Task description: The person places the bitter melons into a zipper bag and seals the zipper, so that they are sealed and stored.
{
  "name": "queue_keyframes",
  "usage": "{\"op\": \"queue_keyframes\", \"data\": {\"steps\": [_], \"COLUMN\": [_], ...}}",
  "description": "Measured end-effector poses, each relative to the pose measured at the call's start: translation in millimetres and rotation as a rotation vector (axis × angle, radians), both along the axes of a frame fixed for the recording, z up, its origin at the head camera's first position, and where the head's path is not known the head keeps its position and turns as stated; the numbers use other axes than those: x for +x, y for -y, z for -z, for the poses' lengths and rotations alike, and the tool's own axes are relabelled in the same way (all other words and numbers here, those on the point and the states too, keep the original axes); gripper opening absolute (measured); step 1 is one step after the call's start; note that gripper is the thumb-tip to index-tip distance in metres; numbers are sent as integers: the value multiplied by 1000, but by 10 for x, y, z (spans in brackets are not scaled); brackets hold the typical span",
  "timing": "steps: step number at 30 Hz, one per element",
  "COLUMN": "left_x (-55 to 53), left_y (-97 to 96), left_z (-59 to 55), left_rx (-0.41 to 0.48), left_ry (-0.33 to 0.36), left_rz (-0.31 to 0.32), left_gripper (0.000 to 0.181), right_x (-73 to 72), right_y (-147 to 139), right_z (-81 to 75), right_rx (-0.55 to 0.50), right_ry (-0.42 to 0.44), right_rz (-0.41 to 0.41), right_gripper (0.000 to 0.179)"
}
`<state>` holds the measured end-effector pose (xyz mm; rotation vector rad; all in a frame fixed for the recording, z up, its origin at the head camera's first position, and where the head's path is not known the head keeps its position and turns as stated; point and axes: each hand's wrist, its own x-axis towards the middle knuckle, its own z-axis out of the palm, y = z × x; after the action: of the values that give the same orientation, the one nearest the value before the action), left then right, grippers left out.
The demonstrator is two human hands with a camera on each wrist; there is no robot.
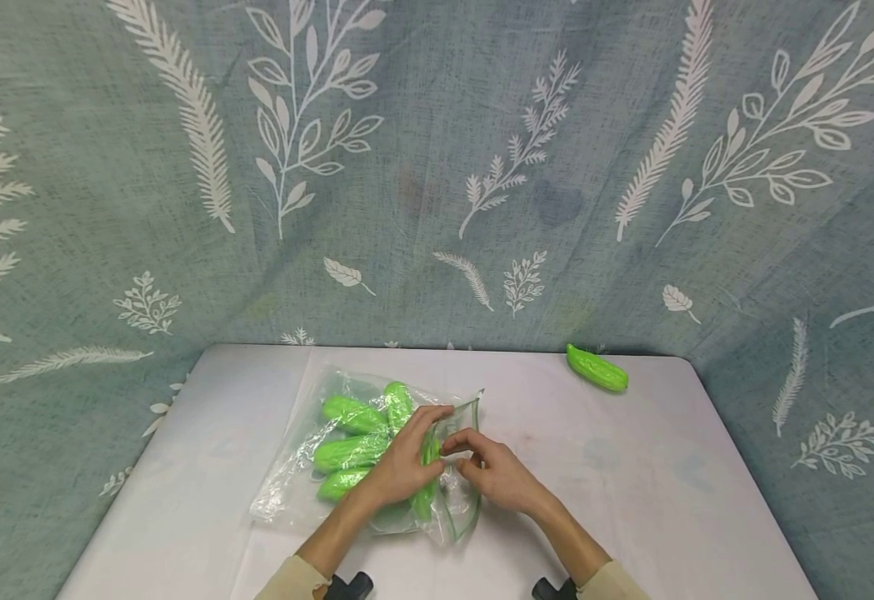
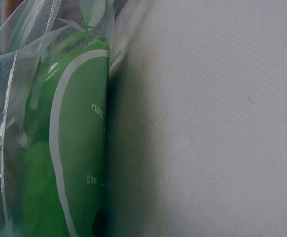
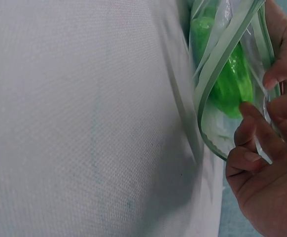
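Note:
A clear zip bag lies on the table with several green cucumbers inside. My left hand is over its mouth, and in the right wrist view the left thumb and fingers pinch the green-edged rim. Just inside the opening lies one cucumber. My right hand is at the mouth with bent fingers, one fingertip touching the end of that cucumber. Seen from the left wrist, the bag carries a printed green label reading "time" and a partly hidden word.
Another cucumber lies alone near the far right edge of the white table. A blue-green leaf-patterned cloth hangs behind and along both sides.

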<state>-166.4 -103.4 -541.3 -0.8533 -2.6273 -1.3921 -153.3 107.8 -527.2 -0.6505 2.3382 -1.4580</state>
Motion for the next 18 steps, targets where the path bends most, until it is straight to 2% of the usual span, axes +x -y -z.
{"op": "queue_keyframes", "data": {"steps": [18], "left_x": [22], "left_y": [8], "left_z": [-25], "left_rx": [13], "left_ry": [76], "left_rz": [-6], "left_gripper": [82], "right_x": [5], "right_y": [-31], "right_z": [-15], "right_rx": [-16], "right_ry": [-8], "right_rz": [3], "right_gripper": [33]}}
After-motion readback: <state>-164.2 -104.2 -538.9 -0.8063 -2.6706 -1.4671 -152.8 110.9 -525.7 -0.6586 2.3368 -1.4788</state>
